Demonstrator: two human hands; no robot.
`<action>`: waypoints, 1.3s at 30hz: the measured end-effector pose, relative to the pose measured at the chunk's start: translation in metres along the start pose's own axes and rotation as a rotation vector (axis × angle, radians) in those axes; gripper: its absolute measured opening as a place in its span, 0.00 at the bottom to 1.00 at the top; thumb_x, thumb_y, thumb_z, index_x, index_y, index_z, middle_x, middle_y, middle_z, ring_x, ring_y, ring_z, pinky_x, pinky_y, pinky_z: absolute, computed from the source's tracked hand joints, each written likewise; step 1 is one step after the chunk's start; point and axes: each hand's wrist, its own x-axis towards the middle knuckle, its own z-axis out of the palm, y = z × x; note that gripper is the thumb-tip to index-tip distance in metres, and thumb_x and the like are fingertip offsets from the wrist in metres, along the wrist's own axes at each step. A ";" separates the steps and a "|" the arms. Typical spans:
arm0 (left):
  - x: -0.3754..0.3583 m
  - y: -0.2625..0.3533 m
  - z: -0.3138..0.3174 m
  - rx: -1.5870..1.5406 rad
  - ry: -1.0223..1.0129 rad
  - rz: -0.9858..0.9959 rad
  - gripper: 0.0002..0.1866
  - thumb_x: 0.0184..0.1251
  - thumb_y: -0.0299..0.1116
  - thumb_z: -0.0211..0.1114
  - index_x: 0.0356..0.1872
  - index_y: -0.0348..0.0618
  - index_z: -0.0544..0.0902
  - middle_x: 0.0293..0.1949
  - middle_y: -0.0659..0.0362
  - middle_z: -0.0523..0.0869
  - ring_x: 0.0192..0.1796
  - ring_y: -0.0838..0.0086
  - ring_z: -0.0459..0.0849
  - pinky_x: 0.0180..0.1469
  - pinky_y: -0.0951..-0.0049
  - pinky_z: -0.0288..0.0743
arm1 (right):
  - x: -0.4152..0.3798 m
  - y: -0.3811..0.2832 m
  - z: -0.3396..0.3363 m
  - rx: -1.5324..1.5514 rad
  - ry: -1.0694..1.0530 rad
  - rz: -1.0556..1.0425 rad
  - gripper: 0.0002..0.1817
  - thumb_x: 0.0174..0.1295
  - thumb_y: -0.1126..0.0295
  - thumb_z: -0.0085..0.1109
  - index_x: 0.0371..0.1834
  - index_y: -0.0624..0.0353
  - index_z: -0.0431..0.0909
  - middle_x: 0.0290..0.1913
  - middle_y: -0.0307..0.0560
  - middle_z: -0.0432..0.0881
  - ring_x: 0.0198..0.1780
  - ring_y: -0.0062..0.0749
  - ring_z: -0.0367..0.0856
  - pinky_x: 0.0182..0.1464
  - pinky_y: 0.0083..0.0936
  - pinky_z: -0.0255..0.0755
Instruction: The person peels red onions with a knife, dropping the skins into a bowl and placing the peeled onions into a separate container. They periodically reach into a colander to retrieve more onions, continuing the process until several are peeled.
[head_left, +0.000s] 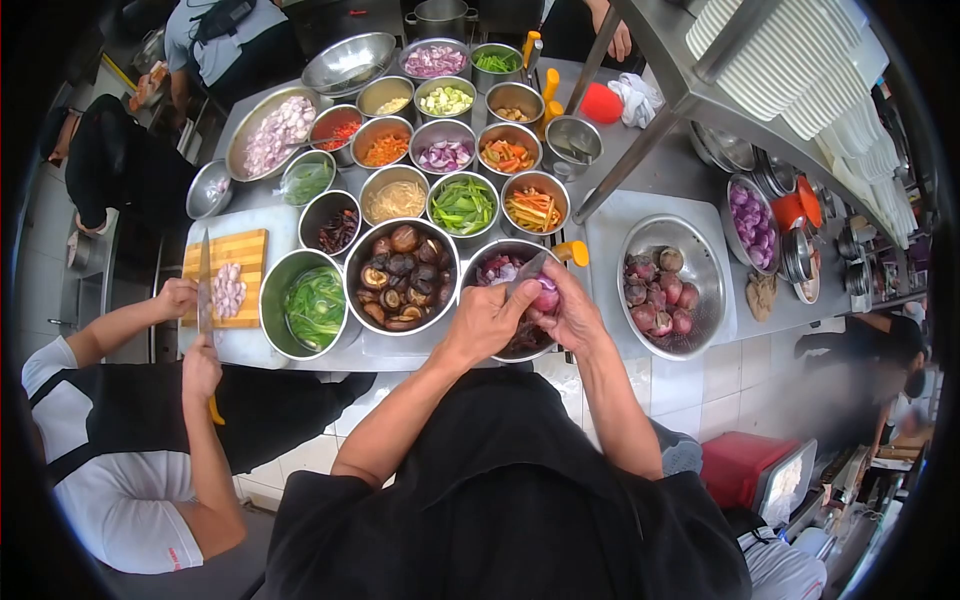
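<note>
Over a steel pot of onions or onion skins, both my hands are close together. My right hand grips a peeled red onion, fingers wrapped round its far side. My left hand is closed beside the onion, thumb stretched toward it. A knife's grey blade sticks out by my left thumb; its handle is hidden. Just past my right fingers lies a yellow handle. Left of my hands stands a pot of dark mushrooms.
At right, a perforated steel bowl of red onions rests on a white board. Several pots of cut vegetables fill the middle. A co-worker's hands hold a knife over a wooden board at left. A shelf post rises at right.
</note>
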 end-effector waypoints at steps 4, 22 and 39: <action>-0.007 0.011 0.002 0.149 0.005 0.012 0.23 0.68 0.49 0.60 0.29 0.34 0.85 0.17 0.52 0.82 0.19 0.72 0.80 0.24 0.70 0.70 | 0.005 -0.001 -0.007 0.053 -0.015 0.027 0.13 0.64 0.56 0.58 0.45 0.50 0.75 0.31 0.35 0.77 0.23 0.12 0.71 0.16 0.12 0.55; -0.018 -0.007 -0.004 0.266 0.012 -0.017 0.24 0.65 0.49 0.61 0.27 0.33 0.81 0.17 0.42 0.79 0.23 0.48 0.81 0.27 0.56 0.73 | 0.019 -0.010 -0.027 0.274 0.178 -0.013 0.26 0.65 0.41 0.48 0.34 0.56 0.72 0.24 0.44 0.75 0.19 0.26 0.70 0.16 0.18 0.56; -0.008 0.011 -0.003 0.111 -0.120 -0.084 0.24 0.55 0.50 0.72 0.30 0.34 0.85 0.16 0.60 0.76 0.22 0.80 0.71 0.25 0.74 0.66 | 0.011 0.005 -0.006 0.445 0.057 0.053 0.21 0.65 0.54 0.47 0.34 0.64 0.75 0.31 0.51 0.77 0.27 0.37 0.75 0.24 0.26 0.68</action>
